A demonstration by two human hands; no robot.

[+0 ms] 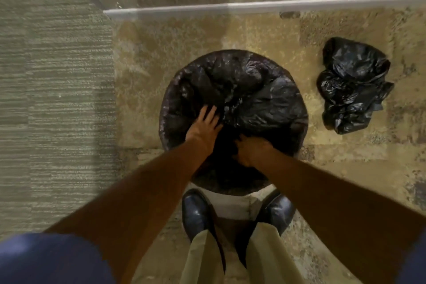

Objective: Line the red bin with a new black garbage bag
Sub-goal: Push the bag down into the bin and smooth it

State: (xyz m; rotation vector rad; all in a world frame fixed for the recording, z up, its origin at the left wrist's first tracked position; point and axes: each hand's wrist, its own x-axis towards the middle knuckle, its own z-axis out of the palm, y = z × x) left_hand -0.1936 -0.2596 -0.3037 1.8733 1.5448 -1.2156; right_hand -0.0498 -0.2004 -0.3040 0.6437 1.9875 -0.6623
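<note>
Your left hand [205, 128] lies spread flat on the black bag [253, 94] covering the bin; your right hand [250, 148], beside it, grips bag plastic. A crumpled bag [352, 85] lies right of the bin.

We see open carpet [57, 99] left of the bin [234, 120]. A crumpled bag [355, 85] lies right; the wall's baseboard [253, 7] seems near behind.

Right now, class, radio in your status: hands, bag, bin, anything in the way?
Left hand flat on bag. Right hand pushing into it. Bin rim covered. Crumpled bag lies apart, on floor.
</note>
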